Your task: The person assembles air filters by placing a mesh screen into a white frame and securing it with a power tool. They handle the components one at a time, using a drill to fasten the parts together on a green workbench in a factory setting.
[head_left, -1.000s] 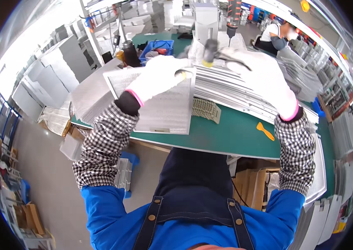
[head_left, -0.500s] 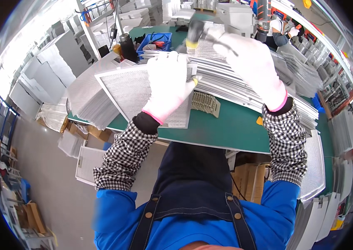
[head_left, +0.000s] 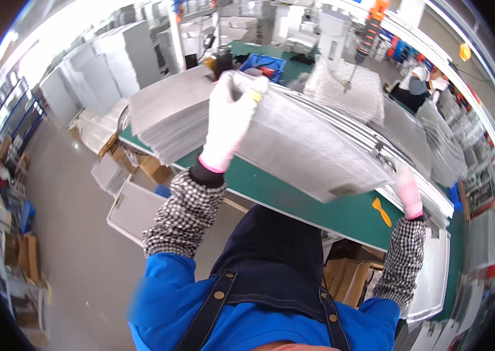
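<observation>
A long grey mesh panel (head_left: 311, 146) slants in front of me across the green table. At its upper left end, my gloved left hand (head_left: 230, 117) is closed on the edge, with a yellow patch by the thumb. Beside the panel's right end, my gloved right hand (head_left: 407, 190) appears closed on the corner, though motion blurs its fingers. Just beyond that hand, a dark metallic tool (head_left: 380, 151) lies over the stacked metal strips (head_left: 347, 126); its shape is unclear. On the table near the right hand rests a yellow scraper (head_left: 382, 212).
Stacked mesh sheets (head_left: 171, 117) stand to the left, with another pile (head_left: 344, 88) behind the strips. A blue bin (head_left: 264, 65) sits at the back, and a power driver (head_left: 367, 38) hangs above. Another person (head_left: 414, 88) works at far right.
My right hand has come down to the right from a raised hammer grip to the panel's end. The panel now stretches farther right, covering the beige ridged piece. The view has shifted.
</observation>
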Demonstrator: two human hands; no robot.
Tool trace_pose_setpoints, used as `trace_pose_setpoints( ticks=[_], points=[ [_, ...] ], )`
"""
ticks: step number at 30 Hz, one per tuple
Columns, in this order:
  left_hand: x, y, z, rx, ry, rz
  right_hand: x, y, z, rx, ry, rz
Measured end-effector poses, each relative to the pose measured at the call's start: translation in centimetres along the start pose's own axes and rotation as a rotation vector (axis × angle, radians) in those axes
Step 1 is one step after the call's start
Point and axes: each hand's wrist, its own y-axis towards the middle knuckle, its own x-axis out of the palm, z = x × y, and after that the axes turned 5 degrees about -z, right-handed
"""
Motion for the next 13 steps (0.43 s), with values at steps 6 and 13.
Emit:
trace_pose_setpoints(
  ticks=[6, 13],
  points=[
    [-0.7, -5.9, -9.9, -0.385, -0.319, 0.035, 11.1, -3.8, 14.0, 0.172, 0.303, -0.109],
    [-3.0, -10.6, -12.2, -0.673, -0.514, -0.046, 18.9, -8.9, 11.3, 0.243, 0.357, 0.054]
  ],
)
